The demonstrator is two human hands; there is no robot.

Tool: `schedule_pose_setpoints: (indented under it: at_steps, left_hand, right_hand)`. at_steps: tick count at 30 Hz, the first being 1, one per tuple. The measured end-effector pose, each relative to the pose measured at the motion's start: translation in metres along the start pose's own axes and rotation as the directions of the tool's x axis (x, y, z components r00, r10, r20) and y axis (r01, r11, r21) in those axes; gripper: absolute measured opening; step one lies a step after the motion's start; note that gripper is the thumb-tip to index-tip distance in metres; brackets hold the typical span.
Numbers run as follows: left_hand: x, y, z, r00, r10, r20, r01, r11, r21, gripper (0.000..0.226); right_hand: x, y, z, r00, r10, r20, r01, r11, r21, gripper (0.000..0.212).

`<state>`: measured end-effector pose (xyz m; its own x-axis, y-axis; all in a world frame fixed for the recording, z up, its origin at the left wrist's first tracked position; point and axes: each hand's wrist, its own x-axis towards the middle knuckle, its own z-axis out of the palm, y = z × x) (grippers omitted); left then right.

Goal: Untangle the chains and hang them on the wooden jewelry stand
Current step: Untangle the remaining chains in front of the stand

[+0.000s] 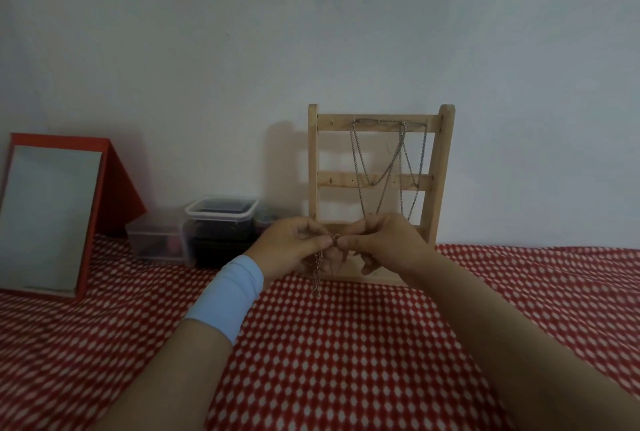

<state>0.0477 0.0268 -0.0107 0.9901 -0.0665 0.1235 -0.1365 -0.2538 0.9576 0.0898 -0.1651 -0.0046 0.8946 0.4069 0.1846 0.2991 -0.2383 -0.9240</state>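
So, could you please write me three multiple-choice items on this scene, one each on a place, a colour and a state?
1. Where does the wooden jewelry stand stand?
A. against the wall
B. inside the box
C. on the mirror

2. What colour is the mirror frame?
A. green
B. red
C. black

3. How is the chain held?
A. lying loose on the cloth
B. hooked on the stand
C. pinched by both hands

Answers: 1 A, its back meets the wall; 2 B, red border shows; 3 C, left hand and right hand meet on it.
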Motion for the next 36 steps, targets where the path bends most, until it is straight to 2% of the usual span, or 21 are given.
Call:
schedule_pose_setpoints:
  at_steps: [4,7,8,12,15,17,21,24,27,29,33,35,36]
  left_hand:
    - [0.0043,0.0009,-0.0022,0.999,0.006,-0.054,0.01,0.957,0.289,0.013]
    - [0.0043,0.0043,-0.0022,0.998,-0.068,0.002,0.056,0.842,0.536,0.015]
    - [0.0033,0.0057,-0.0013,0.997,-0.074,0.024,0.049,0.831,0.555,0.011]
    - [0.0017,0.0076,0.0017,0.999,0.005,0.042,-0.016,0.966,0.257,0.021]
    - [0.003,0.0047,-0.0005,1.0,0.018,-0.015,-0.015,0.974,0.224,0.009]
    - [0.0024,0.0039,-0.0011,1.0,-0.01,-0.012,0.012,0.986,0.169,0.008]
    - [0.0019,0.0016,0.0,0.997,-0.071,-0.018,0.073,0.982,0.175,0.009]
    - [0.0008,0.0009,0.0031,0.988,-0.153,-0.018,0.153,0.988,-0.003,0.017]
    - [0.0004,0.0007,0.0055,0.986,-0.167,0.018,0.168,0.979,-0.111,0.019]
    - [-0.0004,0.0029,0.0066,0.986,-0.156,0.056,0.16,0.983,-0.086,0.019]
    - [0.0012,0.0029,0.0027,0.987,-0.151,0.05,0.136,0.966,0.221,0.02]
    - [0.0019,0.0017,0.001,0.985,-0.153,0.076,0.13,0.961,0.245,0.022]
    - [0.0019,0.0016,0.0015,0.984,-0.159,0.086,0.141,0.972,0.189,0.022]
  right_hand:
    - [-0.0014,0.0001,-0.0036,0.992,0.014,0.126,0.011,0.98,-0.199,0.008]
    - [-0.0002,-0.0005,-0.0031,0.989,0.02,0.145,0.007,0.983,-0.184,0.01]
    - [0.0003,-0.0011,-0.0029,0.989,0.018,0.149,0.006,0.987,-0.162,0.01]
    - [-0.0008,-0.0037,-0.0029,0.992,0.0,0.126,0.007,0.998,-0.058,0.009]
    - [-0.001,-0.0039,-0.003,0.998,-0.028,0.056,0.03,0.999,-0.026,0.014]
    - [-0.0009,-0.0038,-0.0023,0.998,-0.065,0.025,0.067,0.995,-0.077,0.014]
    - [0.001,-0.0039,-0.0008,0.992,-0.128,-0.024,0.118,0.96,-0.253,0.014]
    - [0.0004,-0.0077,-0.0005,0.999,-0.045,0.001,0.043,0.955,-0.292,0.025]
    - [-0.0032,-0.0092,0.0006,0.994,0.041,0.101,-0.018,0.976,-0.217,0.03]
    - [-0.0027,-0.006,0.0003,0.994,0.024,0.106,0.0,0.976,-0.219,0.022]
    - [0.0004,-0.0012,-0.0014,0.994,0.001,0.109,0.03,0.96,-0.278,0.009]
    - [0.0006,-0.0018,-0.0031,0.992,0.034,0.12,0.005,0.952,-0.307,0.011]
    - [0.0007,-0.0027,-0.0045,0.988,0.059,0.141,-0.011,0.948,-0.319,0.013]
